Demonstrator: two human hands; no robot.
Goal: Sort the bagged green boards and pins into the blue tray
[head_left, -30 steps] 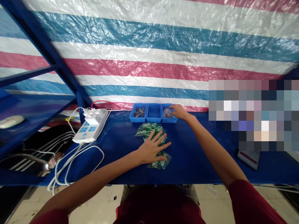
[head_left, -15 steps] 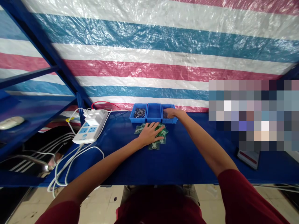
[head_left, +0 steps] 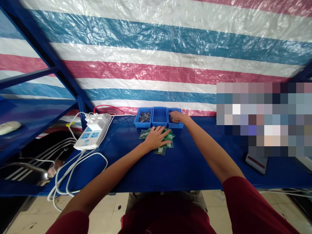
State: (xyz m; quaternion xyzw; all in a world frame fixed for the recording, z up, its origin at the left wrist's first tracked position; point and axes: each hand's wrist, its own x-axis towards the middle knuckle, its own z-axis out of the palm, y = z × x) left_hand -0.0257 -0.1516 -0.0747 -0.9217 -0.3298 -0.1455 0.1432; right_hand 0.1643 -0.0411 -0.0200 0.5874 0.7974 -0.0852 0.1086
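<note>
My left hand (head_left: 154, 139) lies flat with fingers spread on a pile of small clear bags (head_left: 160, 150), which hold pale, slim pieces and look greenish. Just beyond it stand three blue bins side by side. My right hand (head_left: 176, 116) reaches down into the right bin (head_left: 179, 125), its fingers bent together; what they touch or grip is too small to make out. Many small metal screw-like pieces (head_left: 145, 117) fill part of the left bin (head_left: 143, 124). The middle bin (head_left: 160, 124) shows a bare blue floor.
A white power strip (head_left: 85, 142) with plugged-in chargers and looped white cables (head_left: 70, 174) takes up the left of the blue table (head_left: 156, 172). To the right lies a phone-like device (head_left: 256, 162). A striped plastic sheet (head_left: 146, 70) hangs behind, and a blue frame post (head_left: 52, 53) rises at left.
My right hand has shifted slightly inside the right bin. My left hand stays on the bags. The whole view has moved a little.
</note>
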